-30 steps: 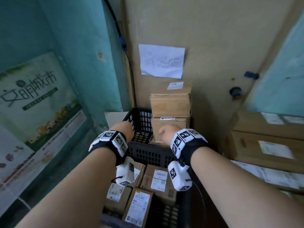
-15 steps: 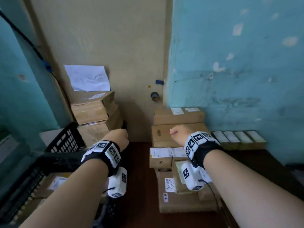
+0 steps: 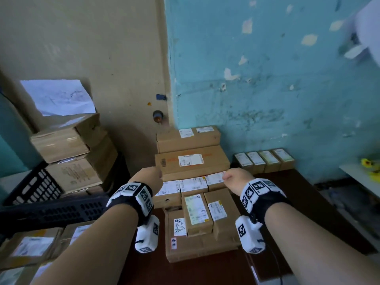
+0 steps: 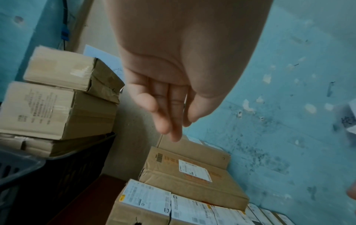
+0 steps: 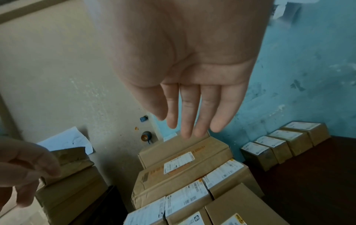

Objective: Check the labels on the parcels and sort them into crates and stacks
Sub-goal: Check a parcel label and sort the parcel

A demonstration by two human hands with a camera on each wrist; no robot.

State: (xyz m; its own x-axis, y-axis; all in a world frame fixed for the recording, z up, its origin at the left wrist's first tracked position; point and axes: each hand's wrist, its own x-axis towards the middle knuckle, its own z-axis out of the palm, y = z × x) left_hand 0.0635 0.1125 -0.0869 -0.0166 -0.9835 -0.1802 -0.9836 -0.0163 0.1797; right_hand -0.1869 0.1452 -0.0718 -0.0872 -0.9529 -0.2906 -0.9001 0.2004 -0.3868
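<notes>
Both the left hand (image 3: 148,177) and right hand (image 3: 236,178) hover empty, fingers straight, over rectangular cardboard parcels (image 3: 192,161) with smooth white labels.

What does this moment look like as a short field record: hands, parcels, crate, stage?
left hand: empty, fingers straight, above the parcels
right hand: empty, fingers straight, touching nothing
parcel pile: labelled cardboard boxes stacked on the dark table, labels up
small boxes: a row of four against the blue wall
black crate: at the left, holds labelled parcels
stage: no parcel picked up
</notes>
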